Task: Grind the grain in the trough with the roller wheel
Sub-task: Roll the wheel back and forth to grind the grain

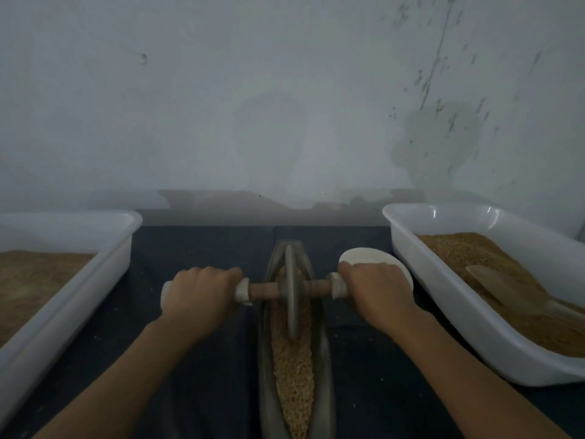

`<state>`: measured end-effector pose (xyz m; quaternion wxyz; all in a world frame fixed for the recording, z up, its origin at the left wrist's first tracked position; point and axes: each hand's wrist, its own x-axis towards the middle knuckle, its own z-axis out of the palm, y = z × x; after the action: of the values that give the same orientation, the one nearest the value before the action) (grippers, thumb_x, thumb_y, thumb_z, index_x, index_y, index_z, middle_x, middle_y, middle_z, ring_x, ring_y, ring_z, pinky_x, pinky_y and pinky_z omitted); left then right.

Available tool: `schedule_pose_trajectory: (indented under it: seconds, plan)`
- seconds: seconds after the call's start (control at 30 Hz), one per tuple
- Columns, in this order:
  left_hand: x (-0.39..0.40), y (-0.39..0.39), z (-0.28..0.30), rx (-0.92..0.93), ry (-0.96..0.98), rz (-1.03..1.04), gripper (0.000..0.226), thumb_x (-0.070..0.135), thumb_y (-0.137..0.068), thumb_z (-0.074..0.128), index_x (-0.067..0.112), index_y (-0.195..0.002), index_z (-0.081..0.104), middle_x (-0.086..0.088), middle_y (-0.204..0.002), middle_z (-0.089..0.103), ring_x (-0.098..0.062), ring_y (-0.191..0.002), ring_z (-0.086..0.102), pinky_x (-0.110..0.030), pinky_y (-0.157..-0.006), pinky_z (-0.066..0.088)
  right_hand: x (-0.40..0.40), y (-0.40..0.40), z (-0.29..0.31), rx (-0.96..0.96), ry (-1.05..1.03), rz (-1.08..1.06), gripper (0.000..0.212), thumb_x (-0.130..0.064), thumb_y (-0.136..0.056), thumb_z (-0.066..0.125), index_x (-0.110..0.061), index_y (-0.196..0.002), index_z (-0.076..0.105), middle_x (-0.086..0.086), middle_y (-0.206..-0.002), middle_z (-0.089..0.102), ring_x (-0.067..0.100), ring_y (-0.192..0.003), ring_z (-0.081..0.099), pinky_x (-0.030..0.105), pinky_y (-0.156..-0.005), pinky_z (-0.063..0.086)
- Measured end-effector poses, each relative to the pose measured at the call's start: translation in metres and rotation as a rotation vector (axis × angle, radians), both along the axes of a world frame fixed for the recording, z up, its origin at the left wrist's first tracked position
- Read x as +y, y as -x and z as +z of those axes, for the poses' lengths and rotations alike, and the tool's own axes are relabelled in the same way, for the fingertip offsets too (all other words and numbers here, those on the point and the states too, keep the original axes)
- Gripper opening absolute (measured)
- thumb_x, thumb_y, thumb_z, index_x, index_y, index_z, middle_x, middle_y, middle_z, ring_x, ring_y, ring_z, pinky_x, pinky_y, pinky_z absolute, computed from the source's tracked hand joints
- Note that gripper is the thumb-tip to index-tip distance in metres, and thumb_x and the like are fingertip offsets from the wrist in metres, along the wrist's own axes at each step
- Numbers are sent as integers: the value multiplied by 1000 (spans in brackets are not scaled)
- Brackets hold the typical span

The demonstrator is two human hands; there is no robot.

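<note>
1. Equipment in place: a narrow boat-shaped trough [296, 359] lies lengthwise on a dark mat [196, 359], running away from the person toward the wall [285, 106]. The roller wheel [292, 296] stands upright in the trough's far half, its rim down in the grain [294, 369].
2. Hands: the left hand [198, 291] is curled round the left end of the axle handle [262, 291]; the right hand [375, 291] is curled round the right end. Both grips look firm, knuckles up.
3. Condition of the grain: the kernels in the near half of the trough appear whole and distinct. Around the wheel the picture is too dim to tell whether any are cracked.
4. Judgement on progress: grinding is under way but looks early; no fine meal shows in the trough, and the full length remains to be worked.
5. Surroundings: a white tub [474, 315] at right holds brown grain and a wooden scoop [512, 289]; a second tub [63, 280] at left holds finer-looking brown material. A pale round dish [367, 255] sits just behind the right hand.
</note>
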<state>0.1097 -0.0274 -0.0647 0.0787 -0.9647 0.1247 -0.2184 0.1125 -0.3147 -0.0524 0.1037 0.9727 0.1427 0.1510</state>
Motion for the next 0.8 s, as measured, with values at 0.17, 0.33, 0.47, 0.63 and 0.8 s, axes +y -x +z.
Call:
schedule_pose_trajectory:
  seconds: [0.17, 0.33, 0.47, 0.63, 0.8]
  plan:
    - [1, 18, 3, 62, 5, 13, 20, 48, -82, 54, 35, -83, 40, 9, -78, 60, -15, -68, 57, -30, -57, 32, -3, 19, 0, 11, -11, 38, 30, -28, -83, 66, -29, -103, 43, -5, -88, 61, 20, -79, 59, 37, -68, 50]
    - [16, 65, -8, 44, 21, -163, 48, 48, -54, 70, 37, -70, 26, 13, -50, 34, -12, -40, 48, -23, -43, 23, -9, 76, 7, -69, -6, 159, 53, -27, -32, 89, -29, -68, 50, -4, -51, 52, 10, -39, 47, 20, -36, 20]
    - [12, 55, -5, 9, -24, -145, 50, 43, -43, 82, 33, -62, 37, 12, -44, 41, -10, -32, 39, -19, -42, 18, -7, 64, 1, -24, 24, 100, 38, -33, -62, 81, -32, -80, 48, -6, -67, 59, 11, -54, 56, 25, -44, 29]
    - [-2, 8, 0, -50, 12, -8, 23, 46, -80, 62, 29, -80, 48, 7, -72, 62, -18, -63, 62, -27, -54, 31, 0, 8, -1, -66, 31, 20, 29, -28, -81, 67, -28, -101, 44, -5, -82, 58, 17, -70, 56, 32, -58, 43]
    - [-1, 15, 5, 12, -18, 10, 21, 48, -85, 52, 32, -84, 39, 8, -79, 60, -16, -70, 60, -29, -58, 36, -4, 13, -1, -25, -11, 36, 30, -30, -82, 67, -31, -92, 39, -6, -79, 58, 17, -69, 57, 34, -60, 48]
